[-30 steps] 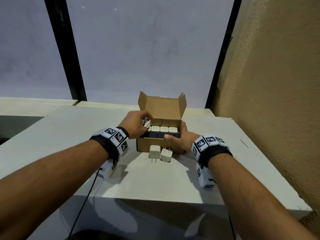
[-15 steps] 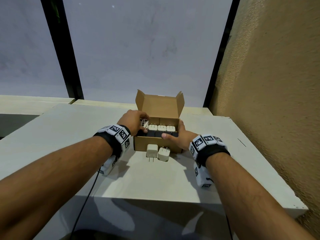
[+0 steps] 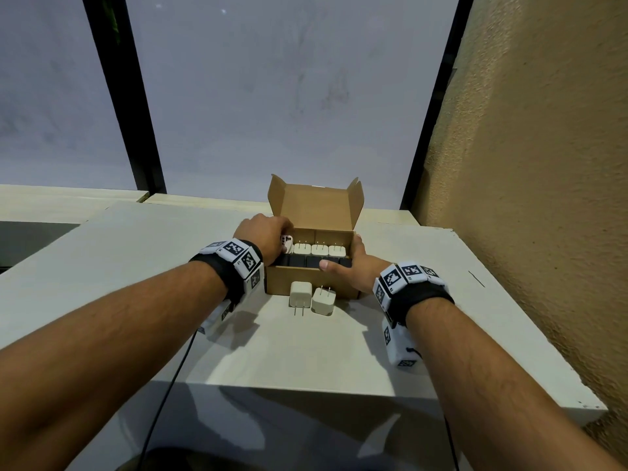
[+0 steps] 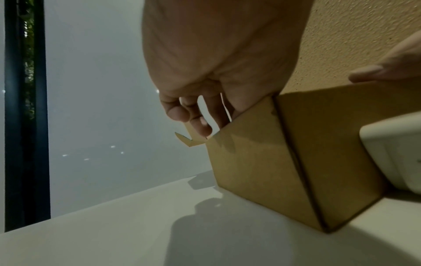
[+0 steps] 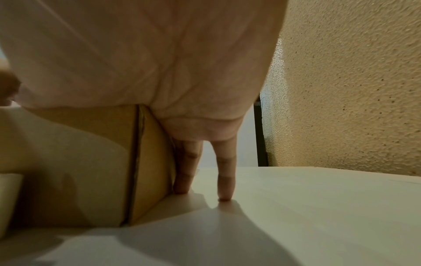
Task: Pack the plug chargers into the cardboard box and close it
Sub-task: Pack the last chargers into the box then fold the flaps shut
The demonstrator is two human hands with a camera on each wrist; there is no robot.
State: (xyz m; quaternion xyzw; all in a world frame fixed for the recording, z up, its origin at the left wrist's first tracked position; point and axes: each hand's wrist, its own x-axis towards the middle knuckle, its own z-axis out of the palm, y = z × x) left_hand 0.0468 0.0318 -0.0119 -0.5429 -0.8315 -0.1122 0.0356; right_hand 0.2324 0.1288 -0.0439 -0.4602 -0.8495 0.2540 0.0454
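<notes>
Chargers: head view showed three white ones [image 3: 319,250] w/ prongs up in the cardboard box [image 3: 307,283], dark ones in a row nearer me. My left hand [image 3: 263,234] was at the box's left end, fingers curled round a white charger [image 3: 286,243]. My right hand [image 3: 353,268] clasped the box's right front corner, thumb along the near rim. Two loose chargers [image 3: 300,294] lay on the table [image 3: 136,253] just in front of the box, its lid up.

Left wrist cam: fingers [image 4: 182,113] curled down at the box's top edge; held charger hidden.

Right wrist cam: straight fingers [image 5: 185,171] flat vs the box's side wall [image 5: 154,162], tips on table.
</notes>
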